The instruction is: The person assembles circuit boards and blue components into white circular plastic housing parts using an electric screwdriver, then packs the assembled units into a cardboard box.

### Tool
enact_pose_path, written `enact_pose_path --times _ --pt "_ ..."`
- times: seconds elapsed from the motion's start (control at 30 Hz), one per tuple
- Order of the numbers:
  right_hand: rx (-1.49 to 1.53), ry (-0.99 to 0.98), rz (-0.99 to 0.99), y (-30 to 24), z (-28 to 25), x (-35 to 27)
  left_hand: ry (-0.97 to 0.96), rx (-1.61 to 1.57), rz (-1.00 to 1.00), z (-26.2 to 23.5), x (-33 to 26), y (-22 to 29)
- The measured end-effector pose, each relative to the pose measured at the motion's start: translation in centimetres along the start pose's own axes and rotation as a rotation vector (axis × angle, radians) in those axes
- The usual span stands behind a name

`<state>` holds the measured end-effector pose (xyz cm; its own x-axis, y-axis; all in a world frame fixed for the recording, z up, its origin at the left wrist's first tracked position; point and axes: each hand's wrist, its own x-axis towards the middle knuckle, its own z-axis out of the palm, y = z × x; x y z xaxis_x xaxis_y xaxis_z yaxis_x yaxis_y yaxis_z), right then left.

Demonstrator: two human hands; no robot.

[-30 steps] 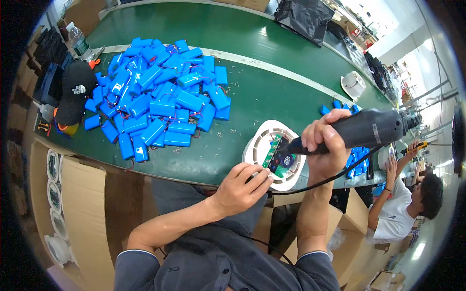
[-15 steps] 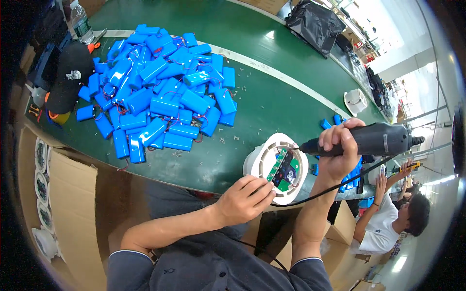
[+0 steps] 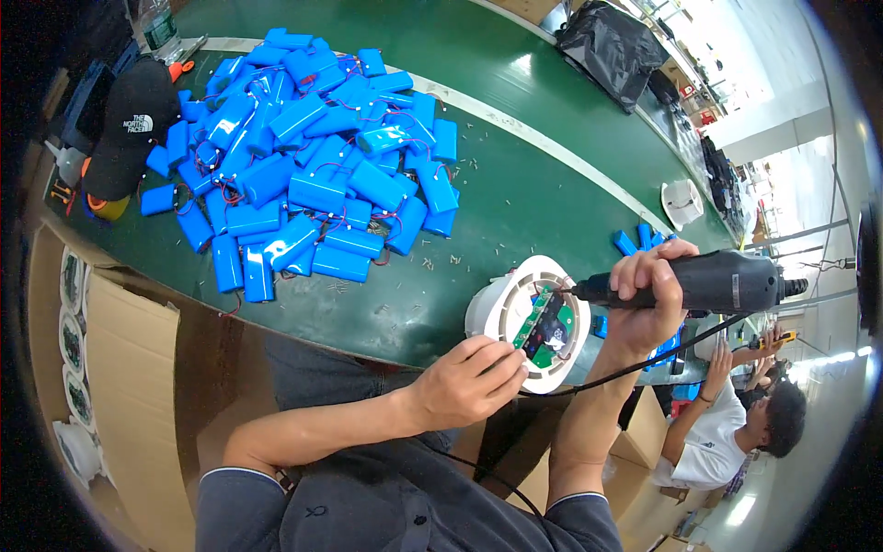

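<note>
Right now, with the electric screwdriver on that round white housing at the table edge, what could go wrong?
The round white housing overhangs the green table edge, steadied only by the left hand; a push could tip it off. The electric screwdriver in the right hand meets the green circuit board at a slant, so its tip might slip and scratch it. Its black cable could snag.

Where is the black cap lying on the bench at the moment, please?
In the head view the black cap lies at the green bench's far left edge, just left of the pile of blue battery packs.
</note>
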<state>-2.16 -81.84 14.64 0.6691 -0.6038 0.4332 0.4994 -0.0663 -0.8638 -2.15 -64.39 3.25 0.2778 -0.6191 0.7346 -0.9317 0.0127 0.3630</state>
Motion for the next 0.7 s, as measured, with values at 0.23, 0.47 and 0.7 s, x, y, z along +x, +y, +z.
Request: enact_pose_path --times 0.23,0.47,0.7 --pt "-0.032 -0.081 0.063 0.1 0.6 0.1 -0.002 -0.015 0.006 -0.2 0.1 0.0" --pt "0.009 -0.012 0.061 0.3 0.2 0.2 -0.035 0.057 0.042 -0.3 0.5 0.3" --pt "0.068 -0.049 -0.052 -1.8 -1.1 -0.3 -0.041 0.148 0.168 -0.2 1.3 0.7"
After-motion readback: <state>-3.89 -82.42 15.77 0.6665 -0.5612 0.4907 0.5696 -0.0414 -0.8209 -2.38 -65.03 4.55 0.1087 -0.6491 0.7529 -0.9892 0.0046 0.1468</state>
